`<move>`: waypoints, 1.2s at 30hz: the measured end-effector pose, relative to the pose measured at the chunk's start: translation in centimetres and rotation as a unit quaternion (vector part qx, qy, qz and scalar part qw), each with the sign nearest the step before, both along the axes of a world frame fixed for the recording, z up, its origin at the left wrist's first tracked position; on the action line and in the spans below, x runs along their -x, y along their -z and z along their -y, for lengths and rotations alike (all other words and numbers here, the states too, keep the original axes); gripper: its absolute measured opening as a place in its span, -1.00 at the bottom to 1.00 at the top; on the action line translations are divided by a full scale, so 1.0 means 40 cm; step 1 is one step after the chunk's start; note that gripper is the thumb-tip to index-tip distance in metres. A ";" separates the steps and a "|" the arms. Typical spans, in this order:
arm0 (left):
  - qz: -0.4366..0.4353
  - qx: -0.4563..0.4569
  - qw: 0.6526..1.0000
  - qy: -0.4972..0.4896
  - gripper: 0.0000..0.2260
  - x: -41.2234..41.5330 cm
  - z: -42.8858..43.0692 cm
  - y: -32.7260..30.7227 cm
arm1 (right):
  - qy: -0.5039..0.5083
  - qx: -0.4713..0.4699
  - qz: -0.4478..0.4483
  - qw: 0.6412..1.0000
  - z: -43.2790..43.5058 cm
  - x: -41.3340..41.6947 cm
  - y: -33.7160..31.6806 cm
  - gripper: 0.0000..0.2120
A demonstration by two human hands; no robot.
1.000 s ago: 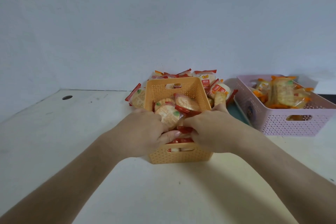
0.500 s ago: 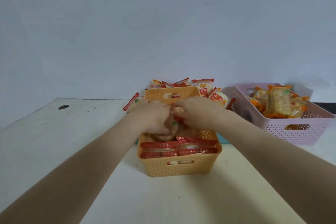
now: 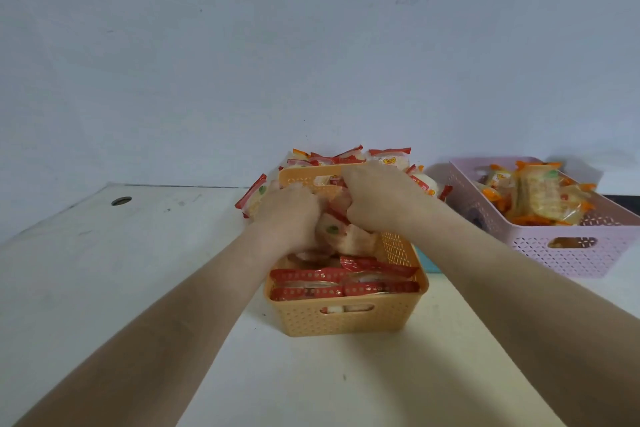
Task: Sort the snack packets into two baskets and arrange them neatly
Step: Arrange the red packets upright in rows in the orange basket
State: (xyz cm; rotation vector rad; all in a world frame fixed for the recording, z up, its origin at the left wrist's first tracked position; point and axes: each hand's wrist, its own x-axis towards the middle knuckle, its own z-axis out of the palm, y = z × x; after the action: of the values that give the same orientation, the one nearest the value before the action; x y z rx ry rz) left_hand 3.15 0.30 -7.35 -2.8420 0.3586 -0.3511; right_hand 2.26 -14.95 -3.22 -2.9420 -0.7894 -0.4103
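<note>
My left hand (image 3: pixel 289 215) and right hand (image 3: pixel 375 199) clenched round crinkly red-edged snack packets (image 3: pixel 334 227) inside the perforated orange plastic basket (image 3: pixel 346 319), loose red packets (image 3: pixel 388 158) heaped behind it, pink latticed plastic basket (image 3: pixel 568 253) stood apart rightward

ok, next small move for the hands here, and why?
Probably lower the packets upright into the far half of the orange basket. The left hand and right hand grip them over it, and the row in the near half already stands neatly on edge.
</note>
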 end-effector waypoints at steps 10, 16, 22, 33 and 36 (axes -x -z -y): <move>0.069 0.021 0.997 -0.006 -0.80 0.021 0.006 -0.006 | -0.020 0.150 -0.218 0.964 0.006 0.037 0.030 -0.69; -0.011 0.180 0.983 0.037 -0.80 0.088 -0.035 -0.065 | -0.030 0.115 -0.126 0.985 0.023 0.051 0.055 -0.68; -0.069 0.023 0.997 0.039 -0.70 0.156 -0.034 -0.080 | -0.027 0.121 -0.058 0.991 0.030 0.053 0.060 -0.73; -0.139 0.030 0.986 0.090 -0.73 0.155 -0.033 -0.059 | -0.040 0.134 -0.193 0.971 0.067 0.115 -0.006 -0.70; -0.103 0.045 0.989 0.099 -0.53 0.167 -0.030 -0.054 | -0.038 0.157 -0.178 0.971 0.058 0.133 0.033 -0.68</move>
State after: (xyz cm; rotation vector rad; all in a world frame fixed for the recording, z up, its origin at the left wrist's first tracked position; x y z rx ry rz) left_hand -3.53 1.50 -5.19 -2.9465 0.6846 -0.1108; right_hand -3.08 -17.29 -4.53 -3.1109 -0.9863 0.2695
